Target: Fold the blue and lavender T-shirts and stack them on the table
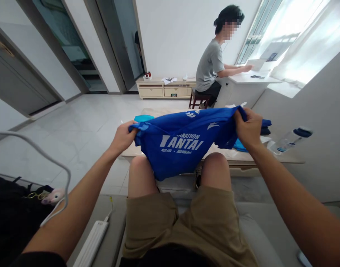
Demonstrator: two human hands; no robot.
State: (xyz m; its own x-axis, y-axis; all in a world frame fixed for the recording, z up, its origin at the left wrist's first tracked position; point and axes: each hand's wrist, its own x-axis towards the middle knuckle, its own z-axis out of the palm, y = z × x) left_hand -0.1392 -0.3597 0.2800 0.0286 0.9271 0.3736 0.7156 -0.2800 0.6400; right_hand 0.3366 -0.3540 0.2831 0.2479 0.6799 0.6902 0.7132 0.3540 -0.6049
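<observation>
A blue T-shirt (175, 144) with white lettering that reads YANTAI is stretched between my two hands, above my knees. My left hand (126, 136) grips one bunched end of it. On the other side my right hand (248, 128) has its fingers wrapped round the opposite end. The shirt's lower part hangs down between my knees. Behind it, a low table (284, 158) shows in part. A light blue cloth (143, 118) peeks out past the shirt at the left, and dark folded cloth (265, 127) lies by my right hand.
A clear water bottle (291, 141) with a dark lid stands at the table's right end. On the sofa to my left lie a white power strip (91, 243) and a black bag (14, 211). A person (214, 63) sits at a white desk (252, 78) by the window.
</observation>
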